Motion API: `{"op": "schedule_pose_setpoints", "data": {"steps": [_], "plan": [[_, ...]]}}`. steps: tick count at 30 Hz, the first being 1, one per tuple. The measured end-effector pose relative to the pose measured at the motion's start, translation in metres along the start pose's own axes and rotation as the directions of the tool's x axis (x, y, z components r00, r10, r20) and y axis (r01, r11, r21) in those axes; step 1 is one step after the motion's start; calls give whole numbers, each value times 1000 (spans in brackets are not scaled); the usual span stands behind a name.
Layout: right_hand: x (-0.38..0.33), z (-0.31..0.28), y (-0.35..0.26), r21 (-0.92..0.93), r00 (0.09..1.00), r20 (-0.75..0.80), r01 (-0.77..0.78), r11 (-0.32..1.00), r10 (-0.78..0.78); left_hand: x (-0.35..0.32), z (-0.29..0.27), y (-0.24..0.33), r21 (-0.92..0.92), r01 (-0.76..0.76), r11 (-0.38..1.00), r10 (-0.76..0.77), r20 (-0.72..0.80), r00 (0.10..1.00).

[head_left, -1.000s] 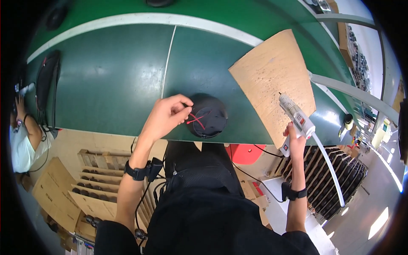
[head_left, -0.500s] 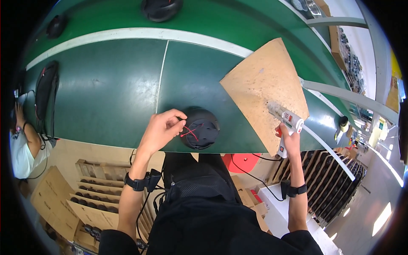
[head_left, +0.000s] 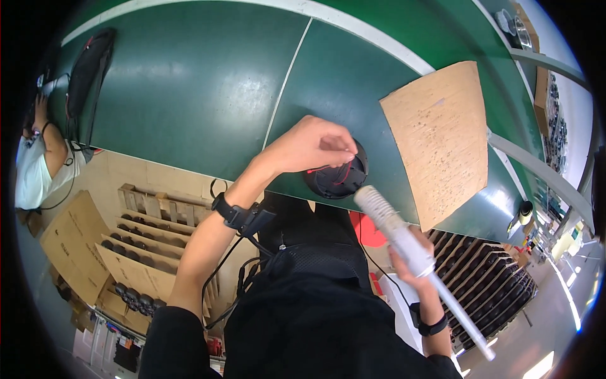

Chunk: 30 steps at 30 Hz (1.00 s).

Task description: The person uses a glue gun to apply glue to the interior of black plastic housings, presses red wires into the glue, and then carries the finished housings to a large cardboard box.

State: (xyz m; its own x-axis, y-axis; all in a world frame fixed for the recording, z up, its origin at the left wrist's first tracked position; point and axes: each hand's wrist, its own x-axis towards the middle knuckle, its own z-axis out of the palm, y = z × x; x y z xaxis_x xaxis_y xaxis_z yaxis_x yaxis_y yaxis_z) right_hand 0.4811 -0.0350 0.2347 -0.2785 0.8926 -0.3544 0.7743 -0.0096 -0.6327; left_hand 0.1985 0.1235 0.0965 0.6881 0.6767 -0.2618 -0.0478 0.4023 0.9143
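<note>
A round black part (head_left: pixel 336 180) with thin red wires lies at the near edge of the green table (head_left: pixel 189 95). My left hand (head_left: pixel 309 144) rests on top of it, fingers pinched on the red wires. My right hand (head_left: pixel 410 252) grips a white glue gun (head_left: pixel 404 237), its ribbed nozzle pointing up toward the black part and ending just below its rim. A long white stick runs from the gun's rear toward the lower right.
A bare wooden board (head_left: pixel 442 136) lies on the table to the right. A black bag (head_left: pixel 85 69) sits at the far left, near another person's arm (head_left: pixel 44 136). Below the table edge stand pallets (head_left: pixel 151 205) and cardboard trays of black parts (head_left: pixel 126 290).
My right hand has brought the glue gun from the wooden board down and left to the black part. My left hand stays on the part's wires.
</note>
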Motion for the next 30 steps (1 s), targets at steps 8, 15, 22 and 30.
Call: {"op": "schedule_pose_setpoints", "data": {"steps": [8, 15, 22, 30], "plan": [[5, 35, -15, -75, 997, 76, 16, 997, -10, 5, 9, -2, 42, -29, 999, 32, -73, 997], [8, 39, -16, -129, 999, 44, 35, 991, -29, 6, 10, -5, 72, -47, 996, 52, -71, 996], [10, 41, -20, -164, 999, 42, 15, 986, -8, 5, 10, -4, 59, -53, 997, 57, -70, 996], [12, 40, -21, -171, 998, 64, 32, 985, -21, 0, 7, -3, 61, -21, 998, 27, -97, 995]]}}
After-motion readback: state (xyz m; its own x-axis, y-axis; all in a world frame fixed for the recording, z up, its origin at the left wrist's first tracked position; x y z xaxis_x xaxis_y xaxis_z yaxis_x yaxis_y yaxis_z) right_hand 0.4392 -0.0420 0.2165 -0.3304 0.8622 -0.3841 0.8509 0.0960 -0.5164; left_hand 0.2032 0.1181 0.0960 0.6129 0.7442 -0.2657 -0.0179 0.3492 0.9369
